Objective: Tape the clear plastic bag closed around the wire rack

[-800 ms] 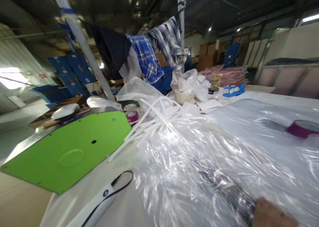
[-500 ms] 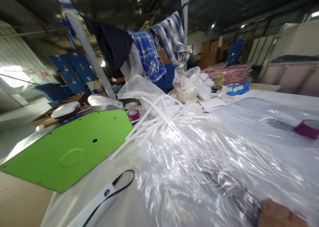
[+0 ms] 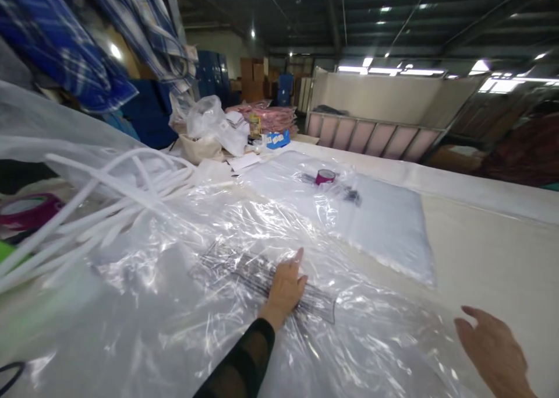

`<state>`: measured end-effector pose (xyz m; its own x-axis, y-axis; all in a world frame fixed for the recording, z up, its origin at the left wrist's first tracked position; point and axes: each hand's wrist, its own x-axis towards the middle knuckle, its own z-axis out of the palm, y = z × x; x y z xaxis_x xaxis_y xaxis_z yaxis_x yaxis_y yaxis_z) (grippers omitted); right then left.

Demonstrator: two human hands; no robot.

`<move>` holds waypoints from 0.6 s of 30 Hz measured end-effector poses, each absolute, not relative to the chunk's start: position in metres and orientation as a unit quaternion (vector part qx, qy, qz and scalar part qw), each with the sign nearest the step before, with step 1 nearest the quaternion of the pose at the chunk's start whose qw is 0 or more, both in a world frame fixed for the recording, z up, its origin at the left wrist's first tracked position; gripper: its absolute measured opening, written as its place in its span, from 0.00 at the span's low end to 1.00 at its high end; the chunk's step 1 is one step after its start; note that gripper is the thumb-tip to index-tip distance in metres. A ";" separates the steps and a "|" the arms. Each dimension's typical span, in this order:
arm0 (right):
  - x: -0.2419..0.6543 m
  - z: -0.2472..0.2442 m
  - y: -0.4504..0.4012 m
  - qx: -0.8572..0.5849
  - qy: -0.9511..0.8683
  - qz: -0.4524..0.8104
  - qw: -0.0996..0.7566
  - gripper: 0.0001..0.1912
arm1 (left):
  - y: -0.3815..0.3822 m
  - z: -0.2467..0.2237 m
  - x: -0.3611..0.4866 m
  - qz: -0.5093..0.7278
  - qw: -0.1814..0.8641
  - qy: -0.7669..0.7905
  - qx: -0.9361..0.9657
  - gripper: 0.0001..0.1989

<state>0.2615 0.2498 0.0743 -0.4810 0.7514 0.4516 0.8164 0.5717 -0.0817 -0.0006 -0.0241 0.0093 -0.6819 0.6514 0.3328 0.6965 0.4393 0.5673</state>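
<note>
A large sheet of clear, wrinkled plastic [image 3: 174,322] covers the near part of the table, with dark printing near its middle. My left hand [image 3: 286,284] lies on the plastic over that printing, fingers apart. Over the near right part of the table, beside the plastic's edge, is my right hand [image 3: 493,345]; its fingers are apart and nothing is in it. Farther back, a flat pile of clear bags [image 3: 388,223] bears a purple tape roll [image 3: 325,177].
White flexible strips [image 3: 109,194] and another purple tape roll [image 3: 30,210] lie at the left. Behind them are a cloth bag [image 3: 201,148], a small blue box [image 3: 278,139] and pink wrapped bundles [image 3: 279,118]. Plaid clothes [image 3: 65,42] hang at upper left.
The view has swung right, so the green panel is almost out of frame. Both hands now show over the table; before, only part of one hand showed at the lower right edge.
</note>
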 end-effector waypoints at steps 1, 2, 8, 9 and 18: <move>0.249 0.079 0.238 -0.450 -0.858 -0.073 0.238 0.33 | -0.024 0.007 -0.001 -0.347 0.040 -0.850 -0.395 0.27; 0.237 0.082 0.225 -0.406 -0.881 -0.057 0.237 0.34 | -0.024 0.004 -0.002 -0.344 0.048 -0.851 -0.394 0.25; 0.183 0.066 0.173 -0.215 -0.966 -0.078 0.123 0.30 | -0.023 -0.010 -0.007 -0.347 0.100 -0.844 -0.396 0.22; 0.182 0.062 0.171 -0.210 -0.965 -0.088 0.126 0.21 | -0.023 -0.011 -0.007 -0.350 0.107 -0.841 -0.398 0.21; 0.199 0.099 0.077 -0.132 -0.985 0.069 0.087 0.19 | -0.020 -0.012 -0.002 -0.451 0.149 -0.800 -0.367 0.23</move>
<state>0.1990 0.0771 0.0987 -0.9502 0.2716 0.1531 0.2475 0.9557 -0.1591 -0.0023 -0.0204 -0.0121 -0.6856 0.4530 0.5699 0.7221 0.3239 0.6113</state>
